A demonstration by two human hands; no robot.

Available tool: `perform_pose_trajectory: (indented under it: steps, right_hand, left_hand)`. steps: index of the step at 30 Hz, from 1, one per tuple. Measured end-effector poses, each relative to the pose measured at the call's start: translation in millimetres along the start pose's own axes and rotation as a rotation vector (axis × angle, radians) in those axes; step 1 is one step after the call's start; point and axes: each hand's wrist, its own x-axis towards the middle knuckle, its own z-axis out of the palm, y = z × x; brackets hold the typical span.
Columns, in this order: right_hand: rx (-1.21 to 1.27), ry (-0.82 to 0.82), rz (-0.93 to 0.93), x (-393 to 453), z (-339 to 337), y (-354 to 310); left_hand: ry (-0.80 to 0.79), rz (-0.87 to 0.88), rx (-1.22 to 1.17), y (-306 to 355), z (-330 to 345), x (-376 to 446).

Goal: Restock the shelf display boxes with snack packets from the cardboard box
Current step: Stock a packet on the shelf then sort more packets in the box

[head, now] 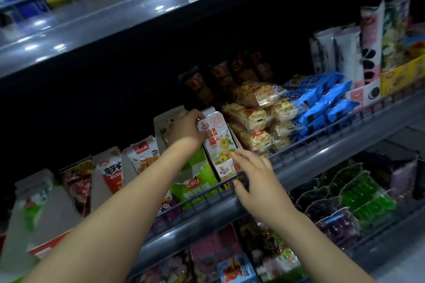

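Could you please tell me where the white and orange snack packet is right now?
It stands mid-frame on the middle shelf: the white and orange snack packet, gripped at its top by the left hand, with clear-wrapped cracker packs just to its right.

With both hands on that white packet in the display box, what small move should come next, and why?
Probably push the white snack packet further down into its display box. The left hand grips its top edge, the right hand has fingertips at its lower end by the shelf rail, and the packet stands well above the box's front, seemingly not fully seated.
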Motion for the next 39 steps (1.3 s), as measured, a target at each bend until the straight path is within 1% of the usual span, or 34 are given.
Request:
perform_pose_trajectory:
  steps: [5,8,10,13,16,19,22,24,26,28,32,39]
  right_hand:
    - [-0.017,-0.009,-0.013,-3,1,0]
    - [-0.031,-0.008,-0.025,-5,3,1]
    - [-0.051,0.007,-0.050,-8,5,0]
    - [-0.086,0.091,-0.108,-16,15,-4]
    - [-0.080,0.234,-0.147,-31,30,-9]
    - [-0.026,0.250,-0.082,-60,52,-11]
    - [-0.003,0.175,0.000,-104,82,-4]
    - [-0.041,0.069,0.012,-133,102,5]
    - [-0.058,-0.055,0.073,-159,117,17]
    - [-0.075,-0.129,0.133,-181,130,28]
    - [-0.121,-0.264,0.268,-221,158,56]
    - [-0.136,-0.501,0.527,-282,208,112]
  left_hand:
    - [0.062,-0.038,-0.105,-7,3,-10]
    - [0.126,0.012,-0.213,-11,0,-31]
    - [0.172,0.028,-0.241,-12,-3,-50]
    - [0.236,0.070,-0.297,-16,-7,-89]
    - [0.254,0.086,-0.406,-23,-10,-137]
    - [0.217,0.033,-0.520,-34,-7,-188]
    - [0.150,-0.106,-0.624,-55,13,-241]
    - [0.121,-0.198,-0.658,-72,34,-273]
    - [0.082,-0.303,-0.695,-88,60,-302]
    - [0.050,-0.406,-0.712,-101,87,-327]
    - [-0.097,-0.611,-0.666,-126,144,-370]
    - [-0.370,-0.858,-0.547,-157,225,-425]
